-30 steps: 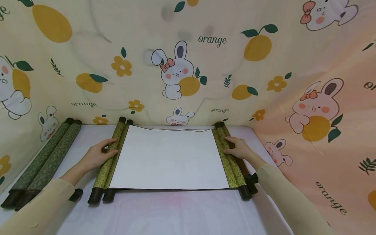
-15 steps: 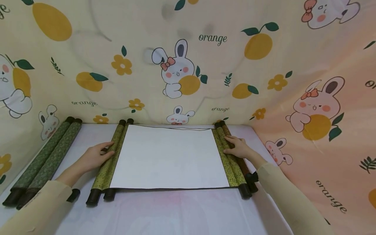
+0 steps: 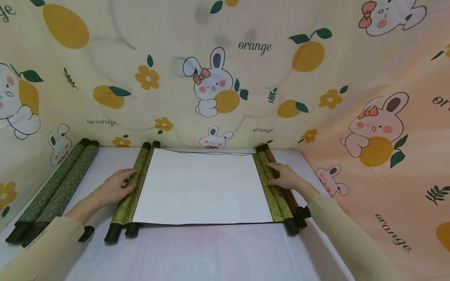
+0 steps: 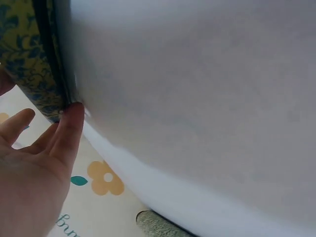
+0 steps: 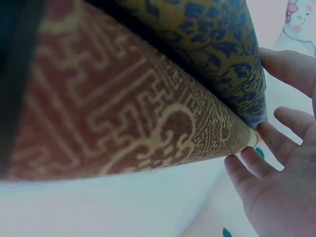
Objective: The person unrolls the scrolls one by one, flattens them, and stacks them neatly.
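Observation:
A wide white sheet lies unrolled between yellow-green patterned scroll ends. On its left side, two yellow-green rolls with black knobs lie side by side. My left hand touches the outer left roll with its fingertips, the fingers loosely extended in the left wrist view. Across the sheet, my right hand rests thumb and fingertips on the right yellow-green roll. Beside that roll lies a red-brown roll with a tan pattern. In the right wrist view the fingers are spread and lightly bent against the rolls.
Two dark green speckled rolls with black ends lie along the table's left edge. A small black end piece shows beside the left sleeve. Cloth printed with rabbits and oranges hangs behind and at the sides of the white table.
My left hand has slid slightly left and its fingers have drawn back from the top of the roll toward its outer side. The right hand stays where it was.

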`<action>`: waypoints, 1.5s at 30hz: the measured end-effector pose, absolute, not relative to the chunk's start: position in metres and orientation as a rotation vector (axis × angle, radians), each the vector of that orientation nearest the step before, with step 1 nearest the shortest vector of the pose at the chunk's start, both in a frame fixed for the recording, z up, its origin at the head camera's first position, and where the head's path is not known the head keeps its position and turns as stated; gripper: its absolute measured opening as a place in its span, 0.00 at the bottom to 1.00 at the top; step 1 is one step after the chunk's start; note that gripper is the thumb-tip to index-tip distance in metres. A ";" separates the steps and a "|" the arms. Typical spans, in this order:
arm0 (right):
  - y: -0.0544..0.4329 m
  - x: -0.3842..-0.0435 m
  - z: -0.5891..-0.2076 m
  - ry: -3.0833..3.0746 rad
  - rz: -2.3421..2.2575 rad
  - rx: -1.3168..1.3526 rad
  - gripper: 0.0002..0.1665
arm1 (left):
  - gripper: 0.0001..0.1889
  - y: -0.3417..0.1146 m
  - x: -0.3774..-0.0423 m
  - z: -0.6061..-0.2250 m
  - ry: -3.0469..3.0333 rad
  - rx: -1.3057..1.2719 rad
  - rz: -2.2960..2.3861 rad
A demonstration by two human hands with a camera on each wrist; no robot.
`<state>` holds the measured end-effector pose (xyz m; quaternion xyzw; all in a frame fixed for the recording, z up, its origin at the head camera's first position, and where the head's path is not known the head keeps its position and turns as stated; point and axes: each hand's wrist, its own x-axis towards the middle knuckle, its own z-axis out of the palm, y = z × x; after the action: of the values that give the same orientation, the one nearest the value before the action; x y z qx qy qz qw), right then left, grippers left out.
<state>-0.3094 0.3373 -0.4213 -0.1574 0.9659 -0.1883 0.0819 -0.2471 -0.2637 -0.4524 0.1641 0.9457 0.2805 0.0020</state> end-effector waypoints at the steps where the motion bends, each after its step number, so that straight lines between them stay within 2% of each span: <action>1: 0.336 -0.308 -0.420 2.881 -0.575 -0.469 0.47 | 0.32 -0.264 -0.245 -0.451 2.969 0.524 0.872; 10: 0.319 -0.296 -0.411 2.848 -0.754 -0.461 0.42 | 0.34 -0.263 -0.228 -0.442 2.975 0.578 0.863; 21: 0.270 -0.285 -0.404 2.790 -0.999 -0.514 0.42 | 0.35 -0.269 -0.206 -0.428 2.993 0.605 0.956; 34: 0.143 -0.279 -0.388 2.625 -1.318 -0.835 0.38 | 0.33 -0.309 -0.202 -0.416 3.195 0.679 0.917; 45: 0.029 -0.276 -0.382 2.424 -1.342 -1.024 0.37 | 0.29 -0.377 -0.205 -0.413 3.229 0.498 0.834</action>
<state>-0.2758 0.0291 -0.3822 -0.3452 0.8169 -0.4524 0.0937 -0.2047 -0.3774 -0.4128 0.1466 0.9513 0.2456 -0.1148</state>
